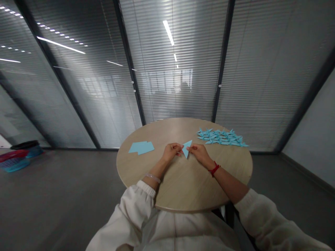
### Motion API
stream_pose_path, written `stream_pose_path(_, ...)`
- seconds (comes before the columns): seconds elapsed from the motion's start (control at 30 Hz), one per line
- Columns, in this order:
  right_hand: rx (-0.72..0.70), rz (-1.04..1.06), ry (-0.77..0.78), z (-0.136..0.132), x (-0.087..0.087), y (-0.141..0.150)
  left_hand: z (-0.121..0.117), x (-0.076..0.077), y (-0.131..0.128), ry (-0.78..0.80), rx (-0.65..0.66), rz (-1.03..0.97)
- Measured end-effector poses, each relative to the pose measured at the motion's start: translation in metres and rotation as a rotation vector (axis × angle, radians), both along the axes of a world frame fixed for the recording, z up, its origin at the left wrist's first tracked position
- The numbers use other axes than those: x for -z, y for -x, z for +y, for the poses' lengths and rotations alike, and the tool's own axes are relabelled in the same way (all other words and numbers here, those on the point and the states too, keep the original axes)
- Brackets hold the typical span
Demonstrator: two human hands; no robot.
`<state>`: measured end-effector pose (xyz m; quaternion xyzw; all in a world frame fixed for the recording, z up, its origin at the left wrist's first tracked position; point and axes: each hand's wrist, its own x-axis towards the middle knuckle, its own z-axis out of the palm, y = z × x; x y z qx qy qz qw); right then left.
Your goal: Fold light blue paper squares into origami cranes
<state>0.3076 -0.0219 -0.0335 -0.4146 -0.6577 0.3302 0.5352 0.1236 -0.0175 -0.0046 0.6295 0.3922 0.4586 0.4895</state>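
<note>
Between my hands, above the middle of the round table, is a piece of light blue paper folded to a triangle, one point hanging down. My left hand pinches its left edge with thumb and fingers. At the right edge, my right hand holds it in a pinch too. Flat blue paper sheets lie overlapping on the table to the left of my left hand. Beyond my right hand, several folded blue paper cranes are grouped near the far right rim.
Glass partitions with blinds stand just behind the table's far edge. On the floor at the far left sit a red and blue basket and a dark-rimmed one. A pale wall bounds the right side.
</note>
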Motion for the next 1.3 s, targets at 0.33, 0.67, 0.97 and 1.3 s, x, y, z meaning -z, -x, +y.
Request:
stream_pose_path(0.33,-0.016,-0.139,-0.085,-0.004,0.000,0.002,0.003,0.002,0.001,-0.098,-0.084,0.045)
stream_pose_path(0.67,0.160,-0.268,-0.304,-0.006,-0.002,-0.002,0.004,0.004,0.001,-0.006,-0.031,-0.034)
stream_pose_path(0.97,0.200,-0.454,-0.675,-0.013,-0.009,-0.004,-0.004,0.000,0.002,0.281,0.170,-0.315)
stream_pose_path(1.3,0.274,-0.528,-0.556,-0.014,-0.009,-0.003,0.002,0.008,0.002,0.190,0.145,-0.244)
